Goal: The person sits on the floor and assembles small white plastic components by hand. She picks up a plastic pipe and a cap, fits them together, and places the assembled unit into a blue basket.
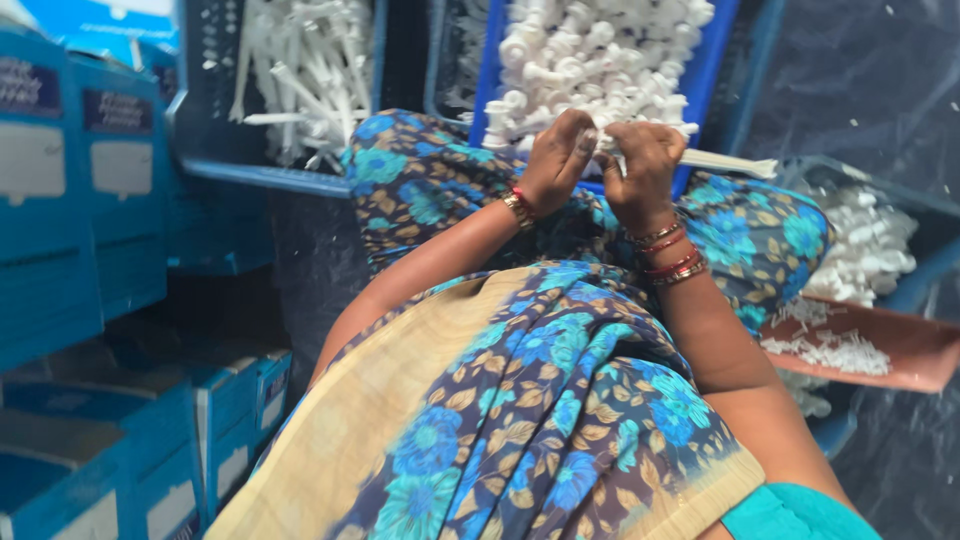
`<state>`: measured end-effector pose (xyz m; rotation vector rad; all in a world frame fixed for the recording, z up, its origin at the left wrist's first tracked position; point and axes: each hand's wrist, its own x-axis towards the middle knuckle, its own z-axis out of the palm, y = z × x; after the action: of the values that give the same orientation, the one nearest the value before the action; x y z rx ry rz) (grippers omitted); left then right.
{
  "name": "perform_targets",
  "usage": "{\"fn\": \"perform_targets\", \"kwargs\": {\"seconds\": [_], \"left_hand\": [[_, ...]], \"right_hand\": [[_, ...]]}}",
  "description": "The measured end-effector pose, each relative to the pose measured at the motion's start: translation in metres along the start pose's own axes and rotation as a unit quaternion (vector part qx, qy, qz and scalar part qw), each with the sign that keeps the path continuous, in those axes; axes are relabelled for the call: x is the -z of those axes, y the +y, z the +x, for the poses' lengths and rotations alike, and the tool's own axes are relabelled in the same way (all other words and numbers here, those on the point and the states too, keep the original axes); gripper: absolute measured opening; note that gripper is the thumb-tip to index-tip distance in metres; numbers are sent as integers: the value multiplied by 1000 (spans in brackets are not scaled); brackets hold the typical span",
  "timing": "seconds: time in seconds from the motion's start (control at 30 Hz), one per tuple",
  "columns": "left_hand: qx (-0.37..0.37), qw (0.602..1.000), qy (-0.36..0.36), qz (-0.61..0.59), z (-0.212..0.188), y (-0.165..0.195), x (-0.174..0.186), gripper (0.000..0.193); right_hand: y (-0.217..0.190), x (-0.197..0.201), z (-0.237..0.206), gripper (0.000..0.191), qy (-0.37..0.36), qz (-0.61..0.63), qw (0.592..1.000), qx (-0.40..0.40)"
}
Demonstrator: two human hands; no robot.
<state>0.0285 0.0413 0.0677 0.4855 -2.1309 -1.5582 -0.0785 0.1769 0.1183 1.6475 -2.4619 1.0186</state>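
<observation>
Blue cartons (60, 220) stacked far left. Left hand (556, 160) & right hand (640, 170) met over lap, fingers of both closed on white plastic part (720, 160), its stem poking out rightward past right hand. Blue crate (710, 60) w/ white pieces just behind.

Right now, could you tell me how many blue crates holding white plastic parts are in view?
3: one crate upper left with long pieces, one crate above the hands heaped with knobbed parts, one crate at right. More may be hidden beyond the frame.
</observation>
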Motion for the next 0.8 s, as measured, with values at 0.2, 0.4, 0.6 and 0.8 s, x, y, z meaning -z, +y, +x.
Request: {"fn": "perform_targets", "kwargs": {"seconds": [0.2,0.4,0.6,0.8], "left_hand": [[-87,920,381,-14,36,-44,54,27],[134,797,586,48,55,-67,136,52],[97,906,284,-298,60,-67,90,27],[173,910,168,-337,60,-59,41,29]], "right_hand": [[-12,8,4,46,107,-16,994,27],[1,9,2,32,91,35,994,-49],[27,-4,5,27,1,40,998,-42],[70,-40,36,24,-126,17,992,-9]]}}
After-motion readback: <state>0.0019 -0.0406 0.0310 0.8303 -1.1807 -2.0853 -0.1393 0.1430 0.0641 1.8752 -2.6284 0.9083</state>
